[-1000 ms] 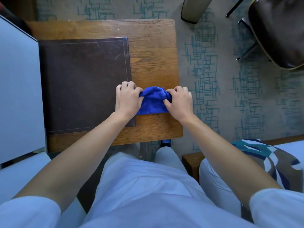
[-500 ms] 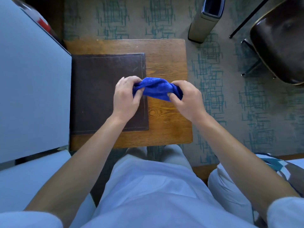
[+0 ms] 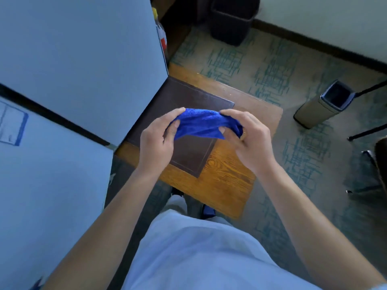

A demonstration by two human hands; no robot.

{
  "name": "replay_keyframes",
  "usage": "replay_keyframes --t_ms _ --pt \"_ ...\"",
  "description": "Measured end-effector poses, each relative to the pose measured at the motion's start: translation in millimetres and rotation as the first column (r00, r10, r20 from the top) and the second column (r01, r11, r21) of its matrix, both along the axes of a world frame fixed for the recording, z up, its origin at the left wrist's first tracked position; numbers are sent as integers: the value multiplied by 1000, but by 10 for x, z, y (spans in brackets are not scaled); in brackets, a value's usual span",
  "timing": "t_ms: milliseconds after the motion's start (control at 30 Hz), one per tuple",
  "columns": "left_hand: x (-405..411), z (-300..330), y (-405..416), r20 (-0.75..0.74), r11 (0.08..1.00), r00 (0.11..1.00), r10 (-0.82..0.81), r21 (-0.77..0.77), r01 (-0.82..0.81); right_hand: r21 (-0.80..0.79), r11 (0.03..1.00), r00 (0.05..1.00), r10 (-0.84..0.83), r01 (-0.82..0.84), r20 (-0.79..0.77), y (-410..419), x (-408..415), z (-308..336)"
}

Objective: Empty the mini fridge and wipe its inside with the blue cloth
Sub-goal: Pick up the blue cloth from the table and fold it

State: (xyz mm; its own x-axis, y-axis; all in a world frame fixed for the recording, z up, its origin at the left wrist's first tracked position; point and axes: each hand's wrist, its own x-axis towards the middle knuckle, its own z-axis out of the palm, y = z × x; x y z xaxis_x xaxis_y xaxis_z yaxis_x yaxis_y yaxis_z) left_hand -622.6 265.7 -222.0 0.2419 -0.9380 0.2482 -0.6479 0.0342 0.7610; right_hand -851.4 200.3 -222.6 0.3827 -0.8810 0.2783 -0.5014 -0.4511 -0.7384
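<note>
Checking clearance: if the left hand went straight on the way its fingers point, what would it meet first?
Likely the right hand, since the left hand points across the blue cloth both grip; depth is unclear.

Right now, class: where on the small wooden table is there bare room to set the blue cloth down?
The dark mat lies bare below the blue cloth. Bare wood runs along the table's near and right edges. The left hand and right hand grip the cloth. The white panel overlaps the table's left corner, crowding it.
</note>
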Motion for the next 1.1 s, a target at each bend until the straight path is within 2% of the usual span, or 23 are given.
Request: replay_keyframes --t_ms 167,333,567,800,933,1100 --pt "-26 314 492 -67 971 972 226 -69 -230 -16 980 979 199 -198 42 3 193 353" --pt "70 562 1036 -86 925 940 330 -168 -340 -114 916 919 392 -384 52 115 505 622" --pt "261 792 1748 -201 857 849 489 -72 -511 -135 832 832 550 -539 72 467 1044 706" --pt "346 1047 2273 -175 822 812 557 -20 -569 -151 765 745 644 -626 175 812 1349 801" --pt "171 1151 2466 -123 748 750 650 -68 -660 -125 672 648 739 -730 187 850 1449 857" --pt "-101 1118 2691 -67 595 602 796 -96 -798 -58 505 486 850 -861 202 893 1563 896"
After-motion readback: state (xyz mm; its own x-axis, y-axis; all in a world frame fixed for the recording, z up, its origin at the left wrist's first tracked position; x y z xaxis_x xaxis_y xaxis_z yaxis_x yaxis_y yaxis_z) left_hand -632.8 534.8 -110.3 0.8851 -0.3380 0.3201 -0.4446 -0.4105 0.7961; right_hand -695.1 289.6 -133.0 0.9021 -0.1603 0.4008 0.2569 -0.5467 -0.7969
